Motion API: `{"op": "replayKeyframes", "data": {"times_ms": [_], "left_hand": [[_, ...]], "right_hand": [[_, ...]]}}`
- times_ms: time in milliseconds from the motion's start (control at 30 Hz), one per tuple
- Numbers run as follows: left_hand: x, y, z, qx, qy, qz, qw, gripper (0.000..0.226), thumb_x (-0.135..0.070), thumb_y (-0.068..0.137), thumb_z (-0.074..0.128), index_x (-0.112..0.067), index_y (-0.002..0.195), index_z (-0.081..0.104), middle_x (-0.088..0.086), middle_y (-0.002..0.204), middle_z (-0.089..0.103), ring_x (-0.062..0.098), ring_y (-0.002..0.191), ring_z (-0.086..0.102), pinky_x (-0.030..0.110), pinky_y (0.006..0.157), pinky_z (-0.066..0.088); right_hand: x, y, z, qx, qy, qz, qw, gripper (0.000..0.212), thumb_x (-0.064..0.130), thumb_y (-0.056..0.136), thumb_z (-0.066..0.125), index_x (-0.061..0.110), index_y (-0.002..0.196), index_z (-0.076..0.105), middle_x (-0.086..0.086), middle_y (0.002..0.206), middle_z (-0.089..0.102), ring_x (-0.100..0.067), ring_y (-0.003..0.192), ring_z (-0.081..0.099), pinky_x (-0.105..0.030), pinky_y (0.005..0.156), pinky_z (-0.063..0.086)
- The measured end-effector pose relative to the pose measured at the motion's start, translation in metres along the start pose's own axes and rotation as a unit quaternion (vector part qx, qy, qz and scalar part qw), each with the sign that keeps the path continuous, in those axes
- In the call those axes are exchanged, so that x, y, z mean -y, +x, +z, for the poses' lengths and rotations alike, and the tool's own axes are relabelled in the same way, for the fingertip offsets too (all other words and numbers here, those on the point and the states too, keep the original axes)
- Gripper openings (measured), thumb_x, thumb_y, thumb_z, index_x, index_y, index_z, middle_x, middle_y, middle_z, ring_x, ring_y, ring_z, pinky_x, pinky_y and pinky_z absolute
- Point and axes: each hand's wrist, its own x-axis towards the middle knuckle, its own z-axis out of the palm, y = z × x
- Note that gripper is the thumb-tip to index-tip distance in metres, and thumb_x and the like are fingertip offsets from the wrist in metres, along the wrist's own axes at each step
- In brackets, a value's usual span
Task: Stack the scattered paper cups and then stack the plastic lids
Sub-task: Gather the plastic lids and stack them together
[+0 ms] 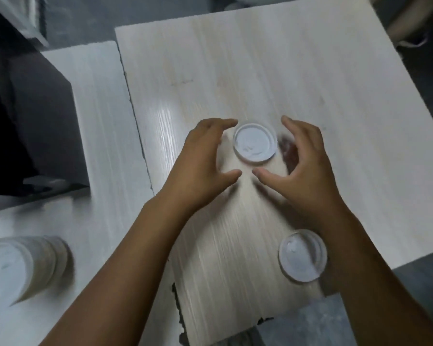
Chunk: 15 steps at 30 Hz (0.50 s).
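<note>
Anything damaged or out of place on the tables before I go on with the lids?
The near edge of the table is chipped and ragged, dark where the surface has broken away. One plastic lid lies apart by the right forearm, not stacked with the lid between both hands. Nothing spilled.

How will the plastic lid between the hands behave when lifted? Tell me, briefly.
The plastic lid lies flat on the table, so it probably will not roll or tip. It looks thin, likely light and a bit flexible if squeezed. Its low rim offers little to grip, so the left hand and right hand, both open beside it, may slide it first.
</note>
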Motion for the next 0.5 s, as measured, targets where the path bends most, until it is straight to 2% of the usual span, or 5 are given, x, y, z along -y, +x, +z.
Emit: {"op": "replayKeyframes", "data": {"times_ms": [67, 133, 300, 400, 500], "left_hand": [[-0.002, 0.018, 0.009, 0.021, 0.014, 0.000, 1.000, 0.090, -0.030, 0.075, 0.090, -0.024, 0.152, 0.044, -0.002, 0.150, 0.048, 0.019, 0.134, 0.050, 0.039, 0.113, 0.043], [-0.007, 0.030, 0.015, 0.034, 0.027, -0.001, 0.999, 0.090, -0.035, 0.076, 0.088, -0.020, 0.153, 0.044, 0.000, 0.152, 0.050, 0.020, 0.136, 0.049, 0.037, 0.115, 0.040], [-0.015, 0.032, 0.012, 0.017, 0.014, -0.006, 1.000, 0.074, -0.031, 0.078, 0.087, -0.014, 0.143, 0.056, 0.001, 0.139, 0.061, 0.017, 0.119, 0.058, 0.024, 0.099, 0.044], [-0.008, 0.010, -0.001, -0.001, 0.011, -0.028, 1.000, 0.082, -0.041, 0.073, 0.087, -0.022, 0.145, 0.053, -0.007, 0.139, 0.058, 0.001, 0.109, 0.053, 0.008, 0.087, 0.040], [-0.001, -0.027, -0.021, -0.019, 0.008, -0.060, 0.998, 0.087, -0.050, 0.069, 0.087, -0.030, 0.146, 0.051, -0.015, 0.135, 0.055, 0.000, 0.100, 0.056, 0.008, 0.081, 0.043]], "right_hand": [[-0.007, 0.013, 0.000, 0.026, -0.002, 0.001, 1.000, 0.107, 0.042, 0.074, 0.090, 0.025, 0.160, 0.029, 0.007, 0.157, 0.033, -0.002, 0.131, 0.041, -0.005, 0.101, 0.038], [-0.010, 0.023, 0.001, 0.035, -0.015, -0.006, 0.999, 0.106, 0.046, 0.075, 0.088, 0.022, 0.160, 0.029, 0.005, 0.154, 0.039, -0.006, 0.129, 0.046, -0.016, 0.103, 0.043], [-0.009, 0.030, 0.004, 0.040, 0.002, -0.030, 0.999, 0.091, 0.045, 0.073, 0.090, 0.019, 0.149, 0.046, 0.005, 0.138, 0.049, 0.006, 0.103, 0.053, -0.001, 0.092, 0.039], [0.002, 0.022, 0.005, 0.059, 0.039, -0.037, 0.997, 0.091, 0.039, 0.072, 0.092, 0.022, 0.149, 0.046, 0.010, 0.136, 0.046, 0.016, 0.110, 0.048, 0.001, 0.093, 0.038], [0.025, 0.007, 0.014, 0.094, 0.053, -0.073, 0.991, 0.089, 0.043, 0.071, 0.092, 0.022, 0.146, 0.048, 0.008, 0.137, 0.048, 0.010, 0.117, 0.049, -0.001, 0.096, 0.038]]}}
